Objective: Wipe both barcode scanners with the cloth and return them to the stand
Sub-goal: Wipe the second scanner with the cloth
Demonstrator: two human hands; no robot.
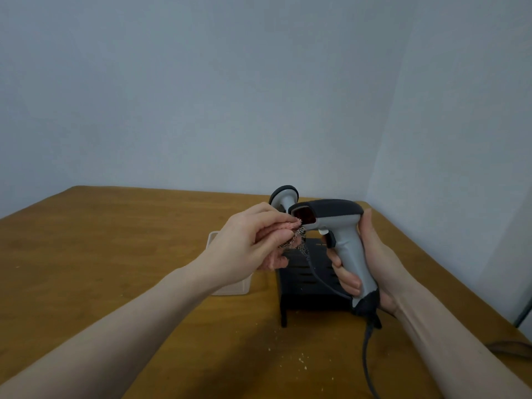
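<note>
We are holding the grey-and-black pistol-shaped barcode scanner (pixel 334 226) above the black slotted stand (pixel 305 280), our right hand (pixel 371 263) wrapping its fingers around the grip. Our left hand (pixel 253 240) is pinching the pink patterned cloth (pixel 290 230) against the scanner's red window. The second grey scanner (pixel 283 197) is standing behind, on the brown wooden desk (pixel 115 240).

Looked like a plain room corner, maybe a small office or home: bare pale blue walls (pixel 201 96), a worn wooden table (pixel 115 240) with crumbs (pixel 302 361), nothing telling beyond that.
</note>
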